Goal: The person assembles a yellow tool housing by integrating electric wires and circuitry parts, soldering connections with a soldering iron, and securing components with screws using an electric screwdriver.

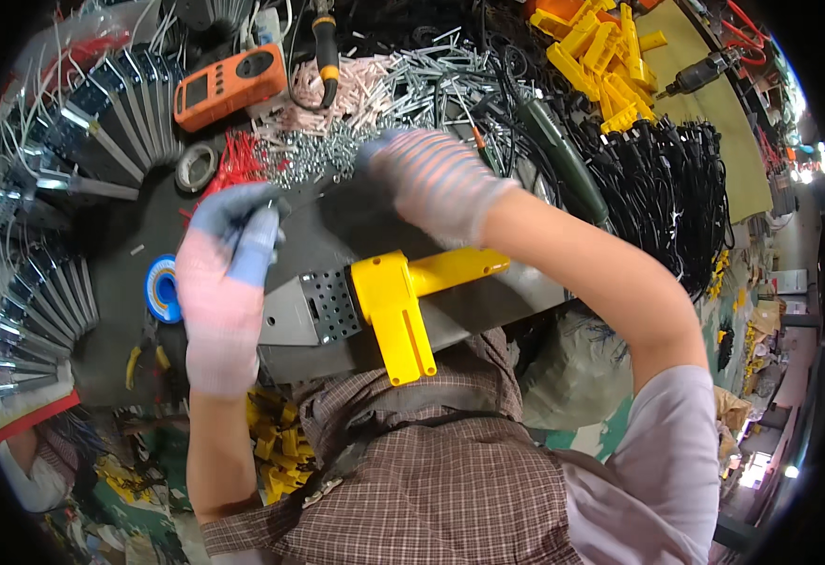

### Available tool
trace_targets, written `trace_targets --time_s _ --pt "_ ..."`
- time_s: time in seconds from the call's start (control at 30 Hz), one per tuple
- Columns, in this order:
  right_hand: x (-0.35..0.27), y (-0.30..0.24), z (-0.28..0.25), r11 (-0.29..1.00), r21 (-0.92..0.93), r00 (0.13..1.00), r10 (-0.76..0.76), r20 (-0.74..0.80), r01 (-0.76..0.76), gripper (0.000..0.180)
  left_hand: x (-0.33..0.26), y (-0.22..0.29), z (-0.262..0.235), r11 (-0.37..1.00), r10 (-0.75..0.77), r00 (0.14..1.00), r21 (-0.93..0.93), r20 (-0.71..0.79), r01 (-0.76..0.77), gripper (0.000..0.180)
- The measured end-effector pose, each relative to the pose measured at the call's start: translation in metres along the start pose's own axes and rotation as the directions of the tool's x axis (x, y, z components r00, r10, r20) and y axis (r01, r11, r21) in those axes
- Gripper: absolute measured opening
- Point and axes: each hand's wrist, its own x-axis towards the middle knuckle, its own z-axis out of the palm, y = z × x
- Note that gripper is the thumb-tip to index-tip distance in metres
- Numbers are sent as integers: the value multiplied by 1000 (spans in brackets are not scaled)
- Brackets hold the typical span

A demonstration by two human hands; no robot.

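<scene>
My left hand [227, 282], in a pale knitted glove with blue-grey fingertips, is raised over the left part of the dark bench. Its thumb and fingers are pinched together; what they hold, if anything, is too small to make out. My right hand [439, 182], in a striped glove, reaches to the near edge of a pile of small metal screws [323, 155]. Motion blur smears its fingers. Between my forearms lies a yellow plastic tool housing [393, 306] with a side handle, joined to a perforated metal guard [331, 306] and a flat grey plate [287, 315].
At the back are an orange meter [230, 87], a black-handled soldering iron [326, 47], pink sleeves and red wires [240, 160]. Blue-rimmed tape [162, 288] and yellow-handled pliers [147, 353] sit left. Grey metal plates [116, 113] line the left; black cords [662, 188] and yellow housings [600, 56] fill the right.
</scene>
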Motion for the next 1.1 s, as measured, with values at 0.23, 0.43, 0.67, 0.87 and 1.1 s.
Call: trace_targets --time_s 0.23,0.43,0.67,0.87,1.1 --pt "-124 -52 -23 706 705 997 73 21 -67 16 -111 -24 0 968 159 956 151 247 -200 22" --pt "-144 -72 -3 776 624 995 79 59 -98 15 -121 -47 11 851 315 894 322 319 -415 25" --pt "-143 -78 -13 932 362 999 -31 36 15 21 -117 -46 9 617 430 758 453 490 -643 32" --pt "-126 -61 -31 697 677 971 184 150 -237 21 -111 -60 10 563 501 707 433 498 -704 37" --pt "-144 -73 -16 699 677 973 147 179 -230 20 -93 -57 13 421 516 660 509 547 -751 26"
